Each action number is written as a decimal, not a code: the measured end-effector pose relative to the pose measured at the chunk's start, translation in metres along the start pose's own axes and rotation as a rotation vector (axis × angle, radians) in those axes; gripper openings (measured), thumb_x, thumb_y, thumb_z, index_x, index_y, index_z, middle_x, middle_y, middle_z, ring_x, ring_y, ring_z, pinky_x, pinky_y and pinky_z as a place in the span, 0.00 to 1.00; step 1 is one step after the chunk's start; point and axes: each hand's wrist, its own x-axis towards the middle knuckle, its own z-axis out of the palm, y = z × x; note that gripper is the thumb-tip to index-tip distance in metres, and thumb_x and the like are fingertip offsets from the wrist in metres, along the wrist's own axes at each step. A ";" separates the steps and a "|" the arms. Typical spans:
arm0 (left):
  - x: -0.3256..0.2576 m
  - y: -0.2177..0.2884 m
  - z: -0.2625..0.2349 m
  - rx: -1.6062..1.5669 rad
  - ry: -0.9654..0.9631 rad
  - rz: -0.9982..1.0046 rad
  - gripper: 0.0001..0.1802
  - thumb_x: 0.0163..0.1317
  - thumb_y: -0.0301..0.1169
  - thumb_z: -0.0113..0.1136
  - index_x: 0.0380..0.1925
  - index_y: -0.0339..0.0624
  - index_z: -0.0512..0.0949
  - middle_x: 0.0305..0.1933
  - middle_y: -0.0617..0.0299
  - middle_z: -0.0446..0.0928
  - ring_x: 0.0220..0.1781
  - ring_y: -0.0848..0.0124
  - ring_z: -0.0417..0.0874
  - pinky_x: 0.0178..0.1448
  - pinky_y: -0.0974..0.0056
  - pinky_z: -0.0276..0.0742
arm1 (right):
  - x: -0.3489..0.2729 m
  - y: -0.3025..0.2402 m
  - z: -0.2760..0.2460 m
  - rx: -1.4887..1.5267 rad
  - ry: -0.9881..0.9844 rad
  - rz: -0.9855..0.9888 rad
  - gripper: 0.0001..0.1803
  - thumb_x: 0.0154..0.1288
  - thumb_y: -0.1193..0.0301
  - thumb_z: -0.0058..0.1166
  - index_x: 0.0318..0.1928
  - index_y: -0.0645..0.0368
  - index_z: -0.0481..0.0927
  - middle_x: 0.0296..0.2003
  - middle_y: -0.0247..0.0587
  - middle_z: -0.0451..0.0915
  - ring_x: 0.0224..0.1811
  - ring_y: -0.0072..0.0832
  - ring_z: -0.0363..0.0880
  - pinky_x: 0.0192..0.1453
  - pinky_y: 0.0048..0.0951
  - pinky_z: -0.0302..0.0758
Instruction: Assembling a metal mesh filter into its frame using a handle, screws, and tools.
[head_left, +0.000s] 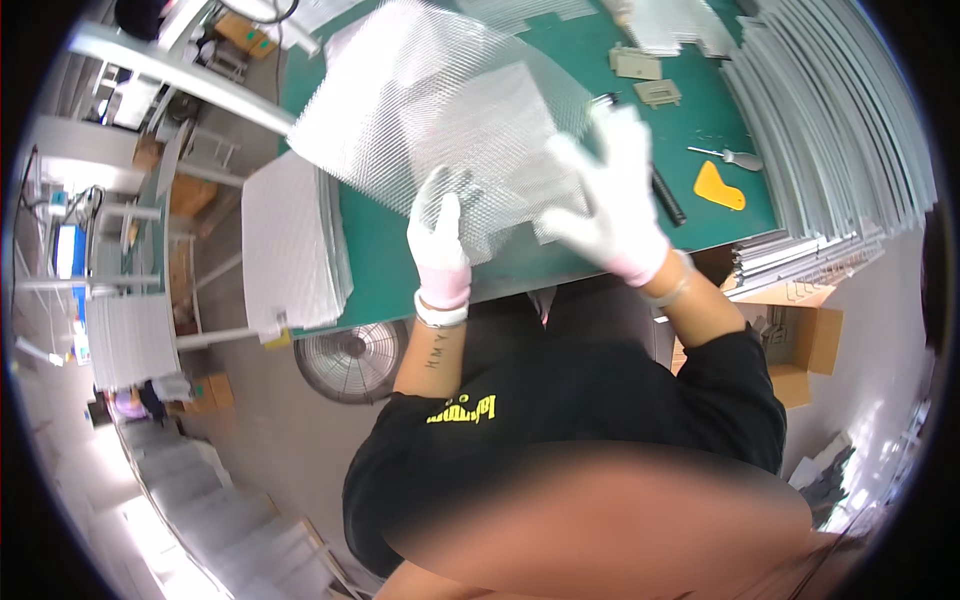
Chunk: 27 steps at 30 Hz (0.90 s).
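A translucent silvery sheet with a fine mesh pattern is raised at a tilt over the green work table. My left hand, in a white glove with a pink cuff, grips its near edge; some of the fingers show through the mesh. My right hand, gloved the same way, is spread with its fingers apart beside the sheet's right edge. Whether its fingertips touch the sheet I cannot tell. Partly hidden behind that hand lies a black rod-shaped tool. A paler rectangular piece shows at the sheet's middle.
Right of my hands lie a yellow scraper, a screwdriver and two beige plastic parts. Thin grey panels are stacked at the right edge. A pile of white sheets stands left. Below are a round fan and a cardboard box.
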 end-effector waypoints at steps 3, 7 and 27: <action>-0.004 -0.001 -0.032 -0.882 -0.069 -0.786 0.24 0.72 0.24 0.55 0.66 0.27 0.69 0.63 0.45 0.76 0.56 0.63 0.84 0.60 0.63 0.81 | -0.005 0.024 0.000 0.254 -0.007 0.290 0.48 0.59 0.67 0.69 0.77 0.55 0.59 0.65 0.62 0.70 0.51 0.39 0.78 0.59 0.35 0.75; -0.015 -0.012 -0.035 -0.622 -0.079 -0.772 0.33 0.68 0.25 0.62 0.70 0.27 0.64 0.60 0.46 0.79 0.51 0.66 0.84 0.57 0.64 0.81 | -0.019 0.015 0.013 0.467 -0.185 0.507 0.50 0.60 0.70 0.68 0.79 0.54 0.56 0.38 0.44 0.83 0.25 0.26 0.76 0.36 0.27 0.78; -0.015 -0.048 -0.009 0.479 -0.436 -0.493 0.48 0.53 0.49 0.73 0.69 0.32 0.67 0.55 0.43 0.75 0.58 0.49 0.78 0.64 0.55 0.75 | -0.044 0.021 0.082 0.139 -0.289 0.512 0.35 0.63 0.61 0.63 0.70 0.54 0.71 0.49 0.52 0.84 0.47 0.46 0.85 0.52 0.37 0.81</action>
